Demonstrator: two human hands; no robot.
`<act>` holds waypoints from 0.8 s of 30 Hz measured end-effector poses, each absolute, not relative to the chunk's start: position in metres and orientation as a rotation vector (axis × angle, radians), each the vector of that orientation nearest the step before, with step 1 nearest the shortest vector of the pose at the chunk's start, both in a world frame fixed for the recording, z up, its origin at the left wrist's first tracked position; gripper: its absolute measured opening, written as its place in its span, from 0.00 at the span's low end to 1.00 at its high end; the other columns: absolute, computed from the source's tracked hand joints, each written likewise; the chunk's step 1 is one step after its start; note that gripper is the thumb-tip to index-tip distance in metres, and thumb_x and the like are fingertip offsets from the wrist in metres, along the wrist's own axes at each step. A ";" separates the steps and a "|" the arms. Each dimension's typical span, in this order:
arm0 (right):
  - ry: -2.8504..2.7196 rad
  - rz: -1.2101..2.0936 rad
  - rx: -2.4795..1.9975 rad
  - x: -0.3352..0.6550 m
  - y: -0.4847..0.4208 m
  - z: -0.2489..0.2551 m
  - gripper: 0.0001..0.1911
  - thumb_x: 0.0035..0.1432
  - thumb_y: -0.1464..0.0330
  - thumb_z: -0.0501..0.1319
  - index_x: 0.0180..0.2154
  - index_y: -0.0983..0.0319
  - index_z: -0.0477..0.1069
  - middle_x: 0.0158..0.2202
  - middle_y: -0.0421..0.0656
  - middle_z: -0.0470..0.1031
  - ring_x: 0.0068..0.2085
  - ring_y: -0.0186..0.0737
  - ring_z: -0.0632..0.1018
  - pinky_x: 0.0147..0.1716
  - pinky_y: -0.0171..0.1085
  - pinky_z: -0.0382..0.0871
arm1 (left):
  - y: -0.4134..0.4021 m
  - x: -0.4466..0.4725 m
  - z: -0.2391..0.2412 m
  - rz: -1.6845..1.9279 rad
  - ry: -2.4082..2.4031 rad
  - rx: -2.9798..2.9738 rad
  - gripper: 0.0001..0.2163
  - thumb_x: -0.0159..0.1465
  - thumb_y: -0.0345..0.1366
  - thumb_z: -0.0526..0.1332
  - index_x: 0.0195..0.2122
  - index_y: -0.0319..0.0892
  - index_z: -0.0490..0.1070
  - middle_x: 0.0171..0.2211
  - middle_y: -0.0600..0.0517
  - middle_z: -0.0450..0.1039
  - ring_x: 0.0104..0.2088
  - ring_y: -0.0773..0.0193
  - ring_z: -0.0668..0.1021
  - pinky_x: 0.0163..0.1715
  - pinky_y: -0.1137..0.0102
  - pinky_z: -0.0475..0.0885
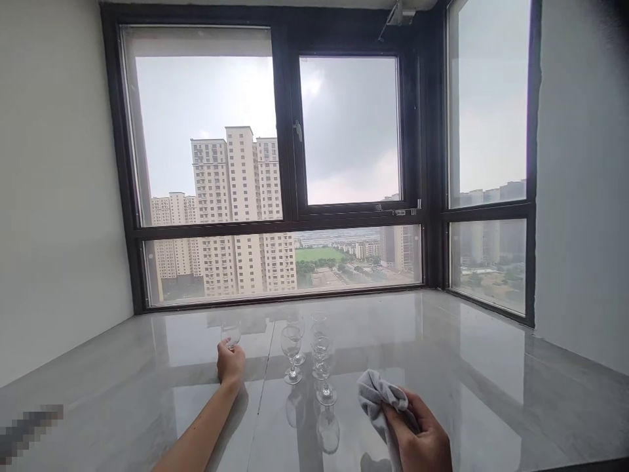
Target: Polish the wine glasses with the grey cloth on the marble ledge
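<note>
In the head view, my left hand [230, 364] is closed around the lower part of a clear goblet [230, 333], out beyond the other glasses' left side; I cannot tell whether its foot touches the tiled windowsill [196, 406]. The goblet's bowl is see-through, with the pale sill showing behind it. My right hand [422, 432] grips a bunched grey cloth [377, 393], held near me.

Between my hands stands a small cluster of upright stemmed glasses [291, 341], also see-through; the ones on the right overlap, so I cannot count them surely. Their reflections show in the glossy surface.

A thin tile joint [266, 373] runs between my left hand and the cluster. The sill's far edge meets the dark window frame [285, 301], and bare tile stretches right from the cloth toward the right wall [580, 216].
</note>
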State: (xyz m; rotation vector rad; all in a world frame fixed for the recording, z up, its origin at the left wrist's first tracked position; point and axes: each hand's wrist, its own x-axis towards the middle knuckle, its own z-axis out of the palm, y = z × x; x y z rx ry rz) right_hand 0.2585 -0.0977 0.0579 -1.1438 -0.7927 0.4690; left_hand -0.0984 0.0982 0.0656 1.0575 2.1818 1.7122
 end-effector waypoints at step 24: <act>-1.021 0.859 -0.780 0.202 -0.109 0.092 0.21 0.44 0.51 0.73 0.29 0.63 0.78 0.23 0.40 0.74 0.25 0.35 0.71 0.25 0.32 0.66 | -0.015 0.027 0.053 1.396 1.023 2.424 0.19 0.65 0.38 0.58 0.57 0.46 0.72 0.26 0.53 0.77 0.25 0.62 0.78 0.28 0.71 0.74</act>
